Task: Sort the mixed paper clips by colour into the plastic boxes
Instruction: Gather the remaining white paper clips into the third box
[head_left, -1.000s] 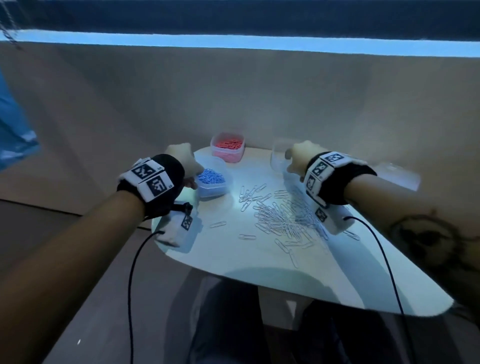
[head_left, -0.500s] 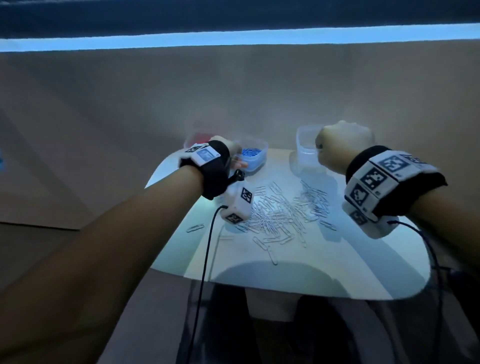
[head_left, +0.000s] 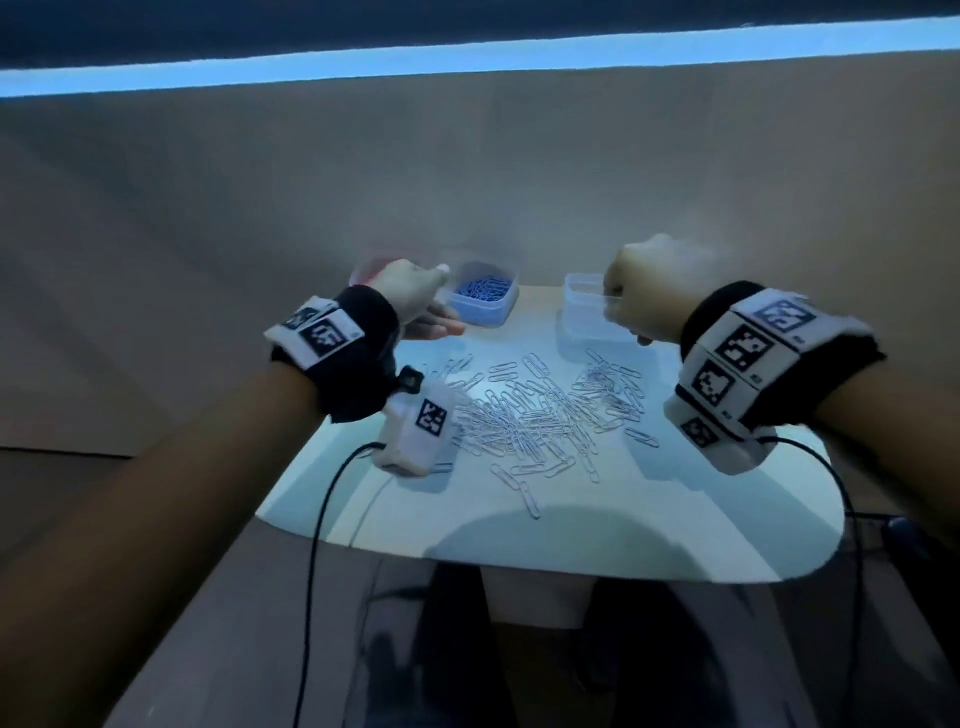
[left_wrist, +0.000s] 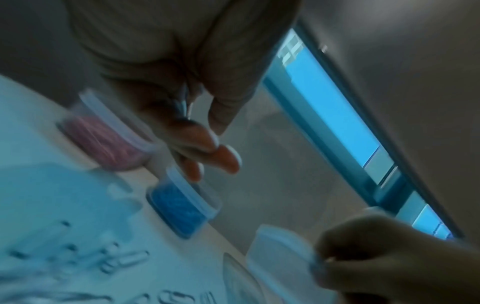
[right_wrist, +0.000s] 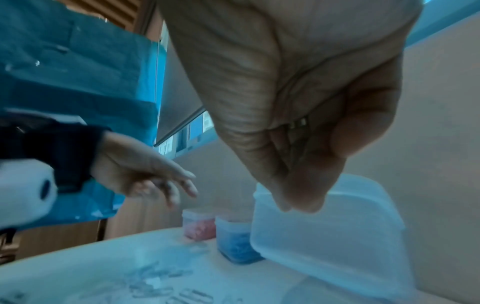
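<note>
A loose pile of pale paper clips (head_left: 540, 415) lies mid-table. At the back edge stand a pink-filled box (head_left: 363, 270), a blue-filled box (head_left: 480, 312) and a clear box (head_left: 579, 291). My left hand (head_left: 441, 306) hovers between the pink box (left_wrist: 103, 139) and the blue box (left_wrist: 179, 205), fingers loosely spread and holding nothing. My right hand (head_left: 623, 312) is raised over the clear box (right_wrist: 337, 236), fingers bunched; small clip ends (right_wrist: 298, 123) show inside its curled fingers.
The small white table (head_left: 623, 519) has rounded edges, and a plain wall stands just behind the boxes. A clear lid (head_left: 587, 338) lies in front of the clear box. Black cables hang from both wrists over the table's front edge.
The blue box has gone from the table's left to the back edge beside the pink box, and my left hand has let go. My right hand rose above the clear box.
</note>
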